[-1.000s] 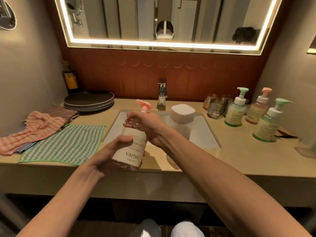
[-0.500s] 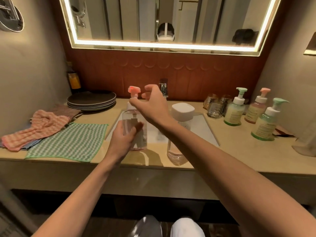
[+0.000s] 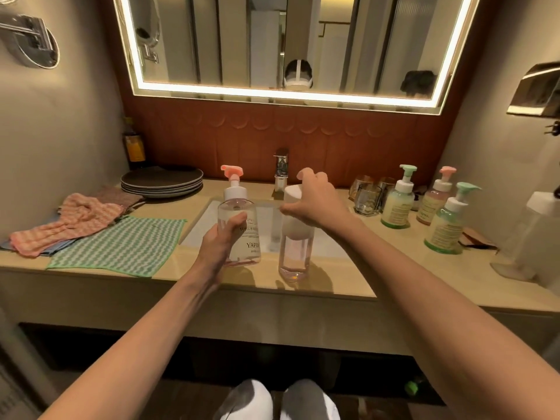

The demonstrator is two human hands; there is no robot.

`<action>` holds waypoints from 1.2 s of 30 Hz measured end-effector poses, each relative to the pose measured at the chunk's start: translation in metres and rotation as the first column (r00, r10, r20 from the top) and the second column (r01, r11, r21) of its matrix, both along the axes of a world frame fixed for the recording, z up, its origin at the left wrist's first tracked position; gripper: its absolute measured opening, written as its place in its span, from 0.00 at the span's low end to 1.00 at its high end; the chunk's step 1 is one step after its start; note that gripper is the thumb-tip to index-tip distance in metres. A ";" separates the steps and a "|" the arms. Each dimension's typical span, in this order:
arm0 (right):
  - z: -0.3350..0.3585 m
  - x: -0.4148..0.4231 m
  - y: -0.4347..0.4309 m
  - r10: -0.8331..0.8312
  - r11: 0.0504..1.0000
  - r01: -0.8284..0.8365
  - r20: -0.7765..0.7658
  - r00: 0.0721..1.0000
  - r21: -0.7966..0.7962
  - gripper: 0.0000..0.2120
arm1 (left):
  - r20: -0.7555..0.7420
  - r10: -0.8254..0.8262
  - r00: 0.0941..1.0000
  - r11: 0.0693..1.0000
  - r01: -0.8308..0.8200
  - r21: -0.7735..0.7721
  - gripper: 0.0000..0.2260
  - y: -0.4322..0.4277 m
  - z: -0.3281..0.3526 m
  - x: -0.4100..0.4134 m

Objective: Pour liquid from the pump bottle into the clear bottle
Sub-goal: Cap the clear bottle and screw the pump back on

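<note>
A clear pump bottle (image 3: 242, 219) with a pink pump head and white collar stands upright on the counter's front edge, before the sink. My left hand (image 3: 222, 237) wraps around its lower left side. To its right stands the clear bottle (image 3: 294, 256) with a white cap, a little pinkish liquid at its bottom. My right hand (image 3: 315, 201) hovers at that cap with fingers spread; whether it touches the cap I cannot tell.
The sink basin (image 3: 209, 216) and tap (image 3: 281, 168) lie behind the bottles. Left are a green checked cloth (image 3: 121, 247), pink cloth (image 3: 75, 219) and stacked dark plates (image 3: 162, 181). Right are glasses (image 3: 368, 198), three pump bottles (image 3: 397, 201) and a clear container (image 3: 533, 241).
The pump bottle has gone from being held up in both hands to standing on the counter. My right hand left its pump and moved right to the clear bottle's cap.
</note>
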State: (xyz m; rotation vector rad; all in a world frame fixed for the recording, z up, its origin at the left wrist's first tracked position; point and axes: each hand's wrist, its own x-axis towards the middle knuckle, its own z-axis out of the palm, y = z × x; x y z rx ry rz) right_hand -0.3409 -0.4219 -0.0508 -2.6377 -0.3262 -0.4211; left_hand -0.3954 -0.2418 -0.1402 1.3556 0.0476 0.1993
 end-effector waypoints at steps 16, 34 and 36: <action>-0.058 0.033 0.000 0.168 0.845 -0.055 -0.167 0.972 0.532 0.32 | -0.070 -0.063 0.996 0.994 0.069 0.090 0.28 0.029 -0.022 0.021; -0.036 0.219 0.113 0.084 0.779 0.013 -0.124 0.989 0.627 0.34 | -0.286 0.136 0.949 0.989 -0.113 0.095 0.33 0.128 0.014 0.240; -0.010 0.227 0.121 0.073 0.812 0.023 -0.140 0.987 0.584 0.35 | -0.271 0.127 0.954 0.990 -0.104 0.098 0.30 0.136 0.045 0.251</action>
